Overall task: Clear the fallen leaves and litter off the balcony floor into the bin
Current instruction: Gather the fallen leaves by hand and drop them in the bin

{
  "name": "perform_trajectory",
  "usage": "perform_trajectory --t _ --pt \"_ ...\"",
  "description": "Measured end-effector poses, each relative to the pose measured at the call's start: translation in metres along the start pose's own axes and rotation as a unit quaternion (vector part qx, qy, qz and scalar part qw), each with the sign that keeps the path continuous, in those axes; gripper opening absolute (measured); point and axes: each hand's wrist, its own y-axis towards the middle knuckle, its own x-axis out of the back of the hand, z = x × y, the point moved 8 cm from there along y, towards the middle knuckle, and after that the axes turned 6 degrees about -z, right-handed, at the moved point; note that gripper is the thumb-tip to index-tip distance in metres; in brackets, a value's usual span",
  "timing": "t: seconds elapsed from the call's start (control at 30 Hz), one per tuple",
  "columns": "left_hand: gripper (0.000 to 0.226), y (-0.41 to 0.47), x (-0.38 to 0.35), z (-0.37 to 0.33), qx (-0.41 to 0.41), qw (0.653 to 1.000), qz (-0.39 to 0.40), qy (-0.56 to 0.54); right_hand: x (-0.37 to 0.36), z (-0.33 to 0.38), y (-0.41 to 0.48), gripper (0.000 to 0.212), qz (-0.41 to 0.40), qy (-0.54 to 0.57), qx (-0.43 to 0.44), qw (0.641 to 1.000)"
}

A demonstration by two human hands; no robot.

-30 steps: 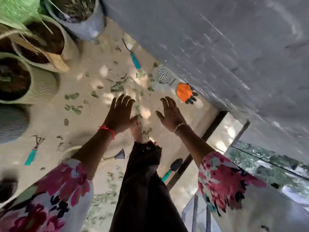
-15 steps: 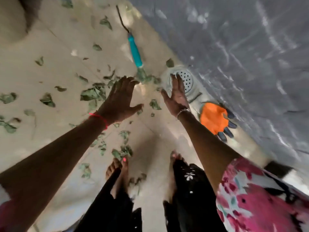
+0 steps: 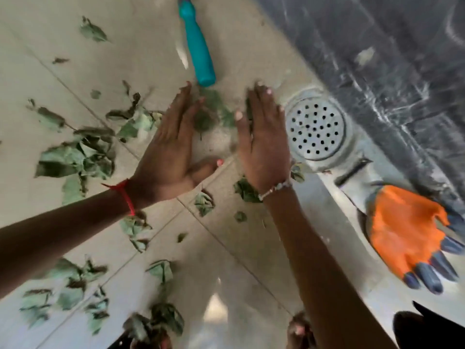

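Seen from the head camera, the left hand (image 3: 166, 152) and the right hand (image 3: 264, 144) are low over the tiled floor (image 3: 226, 248). Both have straight fingers and grip nothing, and their palms face each other across a small clump of leaves (image 3: 214, 112). More leaves (image 3: 80, 157) lie scattered to the left and under the arms. A teal tool handle (image 3: 200, 54) lies just beyond the fingertips. A round drain cover (image 3: 315, 128) sits just beside the right hand, by the grey wall (image 3: 377, 46). An orange glove (image 3: 407, 230) lies near it.
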Motion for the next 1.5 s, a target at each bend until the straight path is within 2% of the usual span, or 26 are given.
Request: perform_trajectory --t 0.07,0.1,0.17,0.2,0.27,0.37,0.43,0.5,0.6,0.67,0.73,0.8,0.87,0.93,1.0,1.07,1.13,1.2,1.27,1.33,1.4,1.5 --pt "0.088 0.001 0.003 0.001 -0.004 1.000 -0.005 -0.013 0.000 0.017 -0.014 0.053 0.013 0.055 0.023 0.998" --pt "0.084 0.002 0.002 0.000 -0.017 1.000 -0.005 -0.017 0.004 0.018 -0.019 0.048 -0.011 0.101 0.007 0.995" --pt "0.075 0.001 0.005 -0.002 -0.047 0.998 -0.024 -0.026 0.026 0.009 -0.026 0.041 -0.119 0.160 -0.056 0.978" --pt "0.072 0.002 0.004 -0.003 -0.065 0.997 -0.029 -0.033 0.037 -0.002 -0.030 0.041 -0.181 0.150 -0.093 0.968" --pt "0.071 0.000 0.003 -0.003 -0.070 0.996 -0.029 -0.045 0.053 -0.021 -0.041 0.047 -0.236 0.069 -0.168 0.955" --pt "0.076 0.002 0.002 0.000 -0.063 0.996 -0.027 -0.049 0.040 -0.033 -0.059 0.067 -0.154 -0.080 -0.259 0.950" --pt "0.078 0.001 0.007 0.000 -0.057 0.996 -0.037 -0.057 0.025 -0.016 -0.068 0.074 -0.120 -0.138 -0.227 0.957" --pt "0.073 0.000 0.004 0.001 -0.049 0.995 -0.028 -0.080 0.010 0.000 -0.073 0.076 -0.099 -0.134 -0.173 0.971" --pt "0.067 -0.004 0.012 0.006 -0.058 0.995 -0.043 -0.062 -0.008 0.032 -0.061 0.072 -0.033 0.038 -0.077 0.996" --pt "0.064 -0.006 0.030 0.018 -0.053 0.995 -0.070 -0.041 -0.009 0.046 -0.045 0.070 -0.039 0.075 -0.027 0.996" --pt "0.064 -0.005 0.043 0.030 -0.024 0.995 -0.088 -0.034 -0.010 0.042 -0.028 0.073 -0.048 0.040 -0.040 0.997" --pt "0.066 -0.009 0.048 0.042 0.005 0.996 -0.088 -0.023 -0.024 0.049 -0.030 0.076 -0.011 0.002 -0.026 1.000" --pt "0.067 -0.014 0.062 0.057 0.023 0.995 -0.101 -0.008 -0.042 0.078 -0.038 0.071 0.034 0.010 0.052 0.998" --pt "0.067 -0.019 0.072 0.066 0.034 0.992 -0.119 -0.011 -0.052 0.093 -0.045 0.060 0.059 0.067 0.104 0.991" --pt "0.068 -0.020 0.083 0.072 0.043 0.990 -0.132 -0.021 -0.051 0.092 -0.035 0.052 0.027 0.099 0.093 0.990" --pt "0.069 -0.021 0.103 0.089 0.061 0.985 -0.159 -0.015 -0.057 0.100 -0.019 0.054 -0.002 0.065 0.080 0.995" --pt "0.069 -0.022 0.117 0.106 0.082 0.980 -0.182 0.001 -0.072 0.120 -0.019 0.061 0.060 0.041 0.120 0.990" --pt "0.071 -0.020 0.126 0.129 0.112 0.975 -0.188 0.027 -0.085 0.137 -0.018 0.061 0.145 0.098 0.145 0.974" --pt "0.075 -0.015 0.136 0.158 0.141 0.971 -0.187 0.048 -0.091 0.145 0.014 0.059 0.144 0.150 0.127 0.970" --pt "0.079 -0.010 0.138 0.178 0.153 0.971 -0.175 0.058 -0.096 0.141 0.054 0.058 0.114 0.108 0.091 0.983" --pt "0.082 -0.006 0.138 0.188 0.150 0.974 -0.161 0.059 -0.104 0.137 0.083 0.060 0.098 0.005 0.073 0.993" --pt "0.083 0.007 0.140 0.197 0.136 0.977 -0.158 0.052 -0.125 0.152 0.091 0.063 0.124 -0.088 0.113 0.982"
